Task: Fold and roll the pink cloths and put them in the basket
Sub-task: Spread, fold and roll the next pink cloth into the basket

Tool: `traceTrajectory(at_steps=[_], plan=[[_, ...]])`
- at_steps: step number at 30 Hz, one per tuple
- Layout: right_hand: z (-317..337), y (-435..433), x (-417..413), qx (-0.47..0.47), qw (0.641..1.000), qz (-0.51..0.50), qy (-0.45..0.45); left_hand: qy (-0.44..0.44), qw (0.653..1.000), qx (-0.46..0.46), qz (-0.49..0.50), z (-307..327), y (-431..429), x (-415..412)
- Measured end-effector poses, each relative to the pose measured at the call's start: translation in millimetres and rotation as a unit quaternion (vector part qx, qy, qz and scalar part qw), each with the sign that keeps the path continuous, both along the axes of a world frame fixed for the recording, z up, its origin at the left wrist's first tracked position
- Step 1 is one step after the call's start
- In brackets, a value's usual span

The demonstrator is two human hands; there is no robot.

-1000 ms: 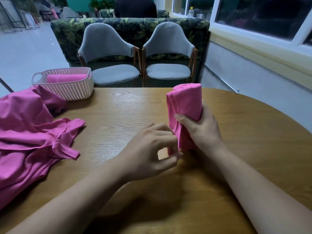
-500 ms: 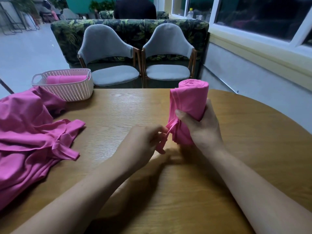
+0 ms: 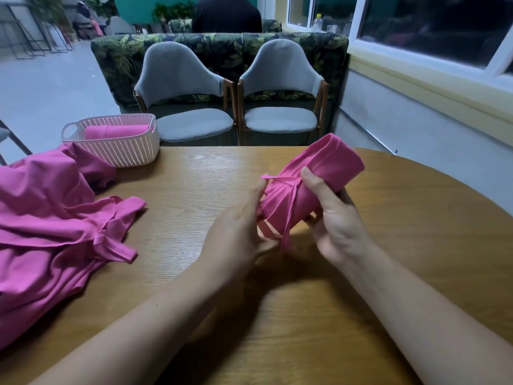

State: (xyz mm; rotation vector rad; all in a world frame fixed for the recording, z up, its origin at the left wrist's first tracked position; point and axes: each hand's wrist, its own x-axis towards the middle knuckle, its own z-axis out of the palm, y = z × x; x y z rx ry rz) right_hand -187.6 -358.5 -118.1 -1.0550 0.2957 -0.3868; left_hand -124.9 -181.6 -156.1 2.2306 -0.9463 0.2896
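A rolled pink cloth (image 3: 313, 179) is held tilted above the middle of the wooden table, its upper end pointing right. My right hand (image 3: 336, 220) grips the roll from the right, thumb across its front. My left hand (image 3: 238, 232) is at the roll's lower end, fingers curled on a thin strap of the cloth that wraps round it. A pale perforated basket (image 3: 122, 150) stands at the table's far left with one rolled pink cloth (image 3: 116, 131) inside. A heap of loose pink cloths (image 3: 47, 218) lies on the left.
The round wooden table (image 3: 416, 245) curves away on the right. Two grey chairs (image 3: 183, 107) stand behind its far edge, backed by a leaf-patterned sofa. A wall with a window runs along the right.
The roll has tipped from upright to slanting right in my right hand. My left hand has drawn the strap round the lower end of the roll.
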Motion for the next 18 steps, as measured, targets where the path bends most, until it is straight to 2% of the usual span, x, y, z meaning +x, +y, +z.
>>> traceTrajectory(at_steps=[2, 5, 8, 11, 13, 14, 15, 16, 18], plan=[[1.0, 0.6, -0.9, 0.062, 0.997, 0.03, 0.029, 0.01, 1.0, -0.014, 0.003, 1.4, -2.5, -0.1], [-0.5, 2.0, -1.5, 0.102, 0.989, 0.087, 0.059, 0.053, 0.995, -0.082, -0.013, 8.5, -2.6, 1.8], [0.4, -0.6, -0.7, 0.112, 0.984, 0.129, 0.057, 0.13, 0.978, -0.16, -0.022, 17.9, 3.9, 2.7], [-1.8, -6.3, 4.0, 0.064, 0.988, 0.12, 0.068, 0.21, 0.963, -0.169, -0.009, 22.6, 12.5, 5.8], [-9.3, -13.5, 10.0, -0.022, 0.995, 0.058, 0.078, 0.243, 0.956, -0.164, 0.0, 23.0, 18.6, 13.1], [-12.7, -17.9, 11.7, -0.113, 0.99, 0.02, 0.083, 0.254, 0.954, -0.16, -0.001, 23.7, 21.7, 16.9], [-14.8, -23.3, 11.9, -0.235, 0.968, -0.011, 0.085, 0.264, 0.952, -0.152, -0.005, 24.7, 24.6, 19.7], [-15.7, -29.8, 11.0, -0.369, 0.926, -0.036, 0.074, 0.272, 0.951, -0.144, -0.009, 25.9, 26.9, 22.1], [-16.3, -39.6, 9.2, -0.597, 0.802, -0.034, 0.012, 0.289, 0.948, -0.135, -0.017, 29.7, 29.9, 23.4]])
